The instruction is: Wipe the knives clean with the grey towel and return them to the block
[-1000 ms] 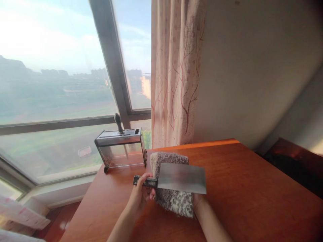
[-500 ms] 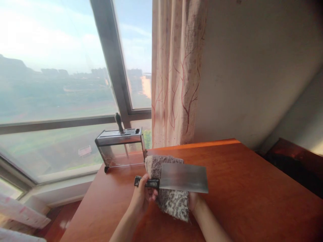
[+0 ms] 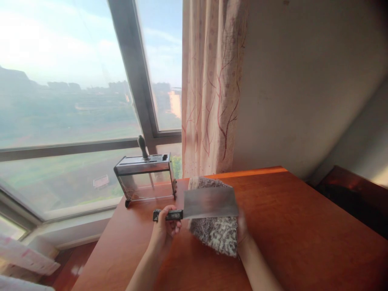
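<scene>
My left hand (image 3: 165, 231) grips the black handle of a steel cleaver (image 3: 209, 203), whose broad blade faces me and points right, above the red-brown table (image 3: 303, 234). Behind the blade hangs a fuzzy grey-and-white cloth (image 3: 216, 234), held by my right hand (image 3: 241, 230), which is mostly hidden by cloth and blade. The cloth presses against the far side of the blade.
A metal and clear-walled knife holder (image 3: 144, 178) with one dark handle sticking up stands at the table's back left corner by the window. A patterned curtain (image 3: 212, 85) hangs behind the table. A dark piece of furniture (image 3: 354, 198) sits at the right.
The cleaver has shifted left and slightly up. The cloth has slid to the right along the blade, from near the handle toward the blade's outer end.
</scene>
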Demonstrator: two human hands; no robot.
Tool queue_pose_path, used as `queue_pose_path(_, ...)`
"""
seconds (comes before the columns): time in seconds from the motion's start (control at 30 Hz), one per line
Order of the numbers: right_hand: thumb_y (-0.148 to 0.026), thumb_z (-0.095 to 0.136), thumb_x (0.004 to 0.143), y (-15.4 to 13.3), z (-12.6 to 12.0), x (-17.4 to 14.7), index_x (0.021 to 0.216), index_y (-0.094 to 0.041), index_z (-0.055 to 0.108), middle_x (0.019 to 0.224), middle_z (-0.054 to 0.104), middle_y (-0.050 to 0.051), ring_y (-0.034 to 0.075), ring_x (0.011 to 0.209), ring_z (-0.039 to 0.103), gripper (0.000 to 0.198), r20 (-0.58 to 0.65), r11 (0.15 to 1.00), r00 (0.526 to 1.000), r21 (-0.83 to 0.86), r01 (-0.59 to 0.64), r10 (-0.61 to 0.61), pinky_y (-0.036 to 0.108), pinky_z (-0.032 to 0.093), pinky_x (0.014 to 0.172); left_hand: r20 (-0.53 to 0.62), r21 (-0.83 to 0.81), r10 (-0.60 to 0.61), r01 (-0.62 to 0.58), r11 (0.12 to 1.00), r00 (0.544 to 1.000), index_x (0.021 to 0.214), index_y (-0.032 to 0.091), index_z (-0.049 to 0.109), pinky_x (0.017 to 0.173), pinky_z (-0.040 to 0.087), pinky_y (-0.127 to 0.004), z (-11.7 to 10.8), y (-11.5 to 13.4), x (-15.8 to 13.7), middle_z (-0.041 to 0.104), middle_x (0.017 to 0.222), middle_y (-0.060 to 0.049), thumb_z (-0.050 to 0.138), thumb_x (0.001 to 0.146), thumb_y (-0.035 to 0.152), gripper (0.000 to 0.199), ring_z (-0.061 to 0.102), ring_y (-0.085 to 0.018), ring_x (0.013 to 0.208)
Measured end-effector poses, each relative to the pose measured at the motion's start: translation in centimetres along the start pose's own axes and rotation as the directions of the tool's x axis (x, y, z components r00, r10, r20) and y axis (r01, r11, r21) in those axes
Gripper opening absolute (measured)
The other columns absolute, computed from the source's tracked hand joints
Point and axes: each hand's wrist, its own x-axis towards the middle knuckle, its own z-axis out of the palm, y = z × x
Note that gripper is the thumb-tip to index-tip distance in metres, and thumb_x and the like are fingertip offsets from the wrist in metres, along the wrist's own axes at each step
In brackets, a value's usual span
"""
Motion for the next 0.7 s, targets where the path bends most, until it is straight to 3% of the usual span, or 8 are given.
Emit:
queue_pose_path(0.07, -0.052, 0.056, 0.078, -0.9, -0.1, -0.1, 0.103, -0.021, 0.072, 0.097, 0.075, 0.007, 0.029, 0.095, 0.068, 0.043, 0.026, 0.995, 0.998, 0.077, -0.058, 0.056, 0.049, 0.049, 0.088, -0.019, -0.012, -0.016, 0.016, 1.000, 1.000, 0.080, 0.019, 0.057, 0.035, 0.035, -0.014, -0.1, 0.2, 0.2, 0.059, 0.047, 0.002, 0.067, 0.071, 0.041, 0.026, 0.053, -0.010, 0.038)
queue_pose_path(0.17, -0.054, 0.055, 0.080, -1.9, -0.2, -0.3, 0.108, -0.024, 0.071, 0.100, 0.075, 0.005, 0.028, 0.095, 0.068, 0.044, 0.012, 0.989, 1.000, 0.148, -0.016, 0.015, 0.048, 0.048, 0.091, -0.007, -0.027, -0.039, 0.039, 0.999, 0.999, 0.079, 0.019, 0.057, 0.034, 0.032, -0.012, -0.3, 0.0, 0.4, 0.059, 0.045, 0.002, 0.067, 0.072, 0.042, 0.026, 0.050, -0.008, 0.036)
queue_pose_path(0.37, -0.055, 0.054, 0.080, -1.6, -0.4, -0.2, 0.110, -0.026, 0.070, 0.105, 0.074, 0.004, 0.028, 0.094, 0.069, 0.044, -0.050, 0.994, 0.998, 0.103, 0.048, -0.043, 0.047, 0.049, 0.089, -0.005, -0.096, -0.096, 0.095, 0.991, 0.995, 0.079, 0.018, 0.056, 0.035, 0.033, -0.012, -0.6, -1.3, 0.9, 0.058, 0.044, 0.003, 0.069, 0.071, 0.040, 0.026, 0.047, -0.007, 0.033)
queue_pose_path(0.57, -0.052, 0.060, 0.075, 0.5, 1.0, -0.1, 0.085, -0.025, 0.075, 0.091, 0.076, 0.005, 0.029, 0.089, 0.068, 0.032, 0.042, 0.999, 0.999, 0.042, -0.027, 0.025, 0.046, 0.051, 0.086, 0.012, -0.069, -0.093, 0.093, 0.993, 0.996, 0.079, 0.019, 0.056, 0.034, 0.031, -0.012, -0.2, -1.6, 0.4, 0.058, 0.045, 0.003, 0.068, 0.072, 0.043, 0.028, 0.049, -0.007, 0.034)
queue_pose_path(0.7, -0.053, 0.062, 0.074, 1.7, 1.4, -0.3, 0.079, -0.027, 0.073, 0.081, 0.075, 0.003, 0.029, 0.089, 0.067, 0.028, 0.003, 1.000, 1.000, 0.021, -0.023, 0.023, 0.044, 0.051, 0.085, 0.005, -0.046, -0.087, 0.087, 0.995, 0.996, 0.082, 0.020, 0.057, 0.035, 0.033, -0.012, 0.2, -1.8, -0.1, 0.058, 0.047, 0.004, 0.065, 0.076, 0.044, 0.027, 0.050, -0.007, 0.036)
